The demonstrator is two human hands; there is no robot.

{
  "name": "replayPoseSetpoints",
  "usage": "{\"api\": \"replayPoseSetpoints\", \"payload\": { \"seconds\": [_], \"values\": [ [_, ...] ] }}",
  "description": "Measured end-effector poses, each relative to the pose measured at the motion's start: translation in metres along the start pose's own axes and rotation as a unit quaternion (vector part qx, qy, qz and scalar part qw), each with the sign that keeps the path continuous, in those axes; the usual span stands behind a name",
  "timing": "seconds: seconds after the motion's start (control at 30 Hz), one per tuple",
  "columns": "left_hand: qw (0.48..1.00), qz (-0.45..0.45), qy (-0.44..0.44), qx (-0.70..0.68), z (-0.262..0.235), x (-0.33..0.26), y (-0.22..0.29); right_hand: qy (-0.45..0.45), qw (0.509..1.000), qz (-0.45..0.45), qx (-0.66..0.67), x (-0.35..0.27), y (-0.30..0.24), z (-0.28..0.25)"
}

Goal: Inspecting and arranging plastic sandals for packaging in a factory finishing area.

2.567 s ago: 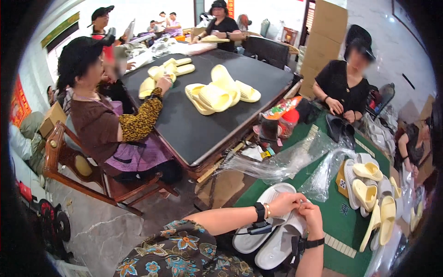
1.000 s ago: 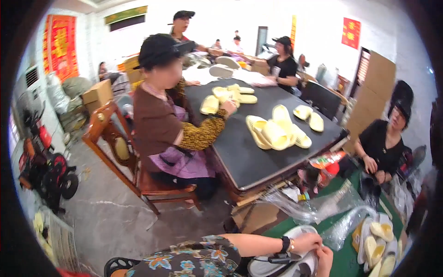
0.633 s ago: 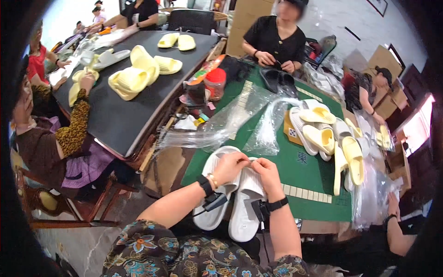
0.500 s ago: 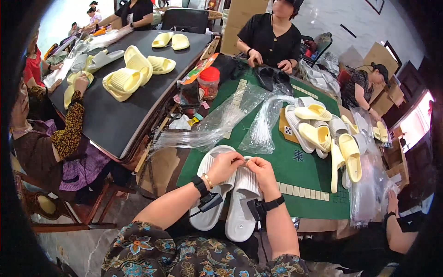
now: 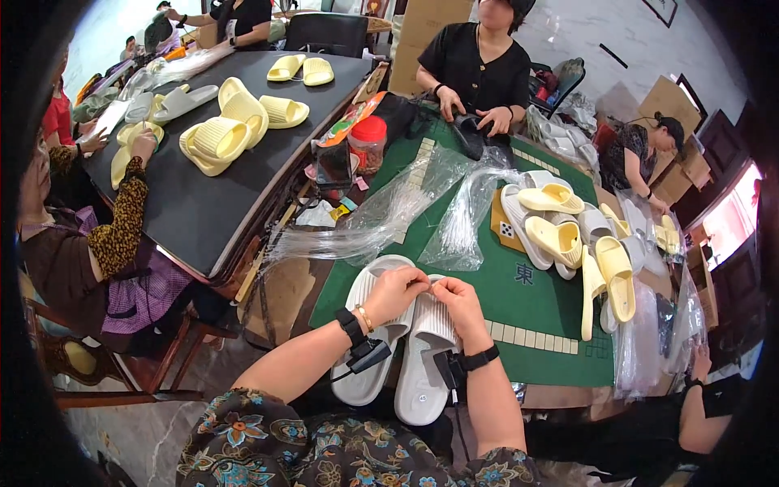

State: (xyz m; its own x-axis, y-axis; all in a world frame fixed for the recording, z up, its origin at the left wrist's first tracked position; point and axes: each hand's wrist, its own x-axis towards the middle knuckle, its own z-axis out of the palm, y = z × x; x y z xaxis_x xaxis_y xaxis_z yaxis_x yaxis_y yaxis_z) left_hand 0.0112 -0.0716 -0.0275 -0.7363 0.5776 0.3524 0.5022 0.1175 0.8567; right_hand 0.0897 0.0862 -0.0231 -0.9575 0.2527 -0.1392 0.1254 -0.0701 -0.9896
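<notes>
A pair of light grey slide slippers stands side by side at the table's near edge, toes pointing away from me: the left slipper [image 5: 357,380] and the right slipper [image 5: 423,390]. Above the left slipper's strap, my left hand [image 5: 393,295] is closed in a pinch. My right hand [image 5: 460,308], resting at the right slipper's strap and toe, pinches too. Their fingertips almost meet over the toes. Whatever lies between the fingers is too small to make out. Just beyond sit two clusters of thin clear plastic strands, one loose bundle [image 5: 329,247] and one in a clear bag [image 5: 456,235].
Yellow and grey slippers [image 5: 560,235] are heaped on the green mat [image 5: 365,300] to the right. A red-lidded jar [image 5: 367,144] stands at the left corner. Across, a person handles black slippers [image 5: 471,134]. Another dark table [image 5: 195,203] holds yellow slippers. Clear bags [image 5: 637,341] lie at right.
My hands and the grey slippers have barely moved. The person across has gripped and shifted the black slippers. At the right edge, another person's hand has moved among the clear bags.
</notes>
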Motion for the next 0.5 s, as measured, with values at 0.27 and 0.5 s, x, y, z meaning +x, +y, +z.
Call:
{"api": "replayPoseSetpoints", "payload": {
  "seconds": [0.27,0.5],
  "values": [
    [1.0,-0.002,-0.007,-0.013,-0.0009,-0.0008,0.0006,-0.028,0.999,0.023,-0.003,0.0006,-0.0023,-0.0019],
    [1.0,-0.001,-0.005,-0.021,-0.0004,-0.0006,0.0012,-0.016,0.999,0.029,0.036,0.0006,-0.0012,-0.003]
  ]
}}
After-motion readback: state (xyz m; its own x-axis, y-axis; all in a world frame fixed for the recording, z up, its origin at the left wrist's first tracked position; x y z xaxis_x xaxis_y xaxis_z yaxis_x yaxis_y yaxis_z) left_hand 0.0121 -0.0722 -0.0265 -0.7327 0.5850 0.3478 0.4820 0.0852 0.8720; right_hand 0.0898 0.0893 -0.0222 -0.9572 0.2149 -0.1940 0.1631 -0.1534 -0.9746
